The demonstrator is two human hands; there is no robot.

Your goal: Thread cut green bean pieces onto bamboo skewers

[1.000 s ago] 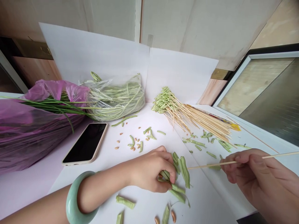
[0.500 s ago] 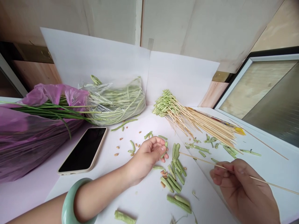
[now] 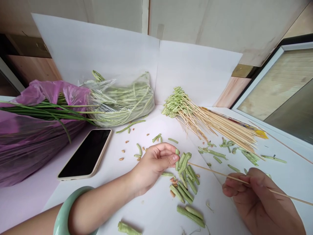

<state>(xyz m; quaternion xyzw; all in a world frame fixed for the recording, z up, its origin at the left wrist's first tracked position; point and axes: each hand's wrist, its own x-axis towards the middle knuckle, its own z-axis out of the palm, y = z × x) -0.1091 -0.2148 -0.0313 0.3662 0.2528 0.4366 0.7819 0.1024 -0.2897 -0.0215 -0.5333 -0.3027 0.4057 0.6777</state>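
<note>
My left hand (image 3: 156, 163), a green bangle (image 3: 64, 209) on its forearm, pinches a short green bean piece (image 3: 177, 160) between thumb and fingers. Across the fingers of my right hand (image 3: 261, 195) lies a thin bamboo skewer (image 3: 220, 173), gripped by thumb and fingertips. Bean pieces (image 3: 185, 162) sit at the skewer's left end, right beside the piece in my left hand. Whether the two touch is hard to tell. Cut bean pieces (image 3: 184, 192) and small brown seeds (image 3: 172, 193) lie on the white paper below.
Behind stands a pile of bean-loaded skewers (image 3: 177, 102) next to bare skewers (image 3: 227, 125). To the left are a phone (image 3: 85, 153), a clear bag of long beans (image 3: 124, 101) and a purple bag (image 3: 29, 147) with green stalks. Bean scraps (image 3: 215, 153) lie at right.
The bean piece in my left hand has come up beside the pieces on the skewer tip, and now stands more upright. The camera view has shifted slightly.
</note>
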